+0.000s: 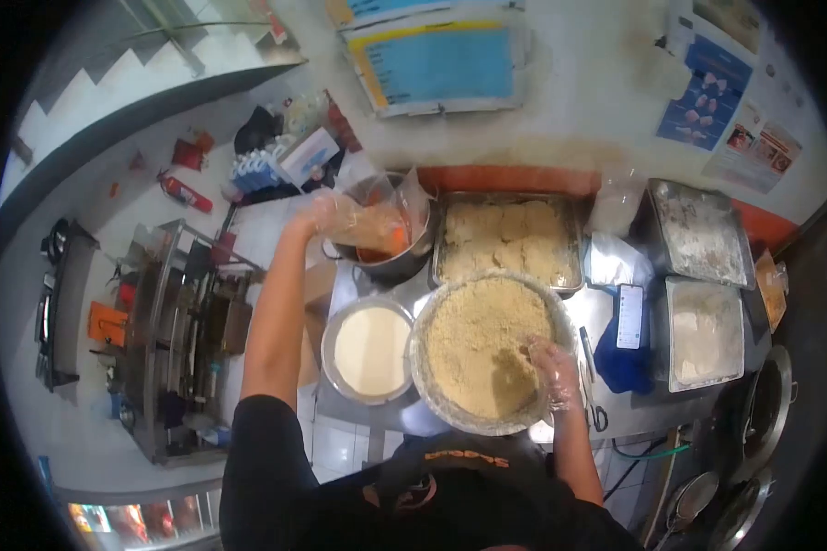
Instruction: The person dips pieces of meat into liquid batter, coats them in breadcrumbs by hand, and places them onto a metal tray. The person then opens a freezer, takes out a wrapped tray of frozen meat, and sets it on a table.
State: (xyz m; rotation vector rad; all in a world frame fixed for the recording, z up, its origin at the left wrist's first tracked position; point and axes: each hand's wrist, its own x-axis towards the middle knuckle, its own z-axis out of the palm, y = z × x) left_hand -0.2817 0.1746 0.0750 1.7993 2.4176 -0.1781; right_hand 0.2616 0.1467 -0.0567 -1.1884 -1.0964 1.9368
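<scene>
From the middle of the large bowl of crumbs (487,340), the left hand (333,216) is at 10 to 11 o'clock, over the edge of the pot (400,268). It is blurred beside clear plastic; I cannot tell how far open it is or its hold. The bowl of pale batter (373,353) sits at 9, the tray of dough (508,241) at 12. The right hand (555,369), in clear plastic, is at 3, fingers loosely bent over the crumbs; any hold is unclear. The phone (629,317) lies between 2 and 3.
</scene>
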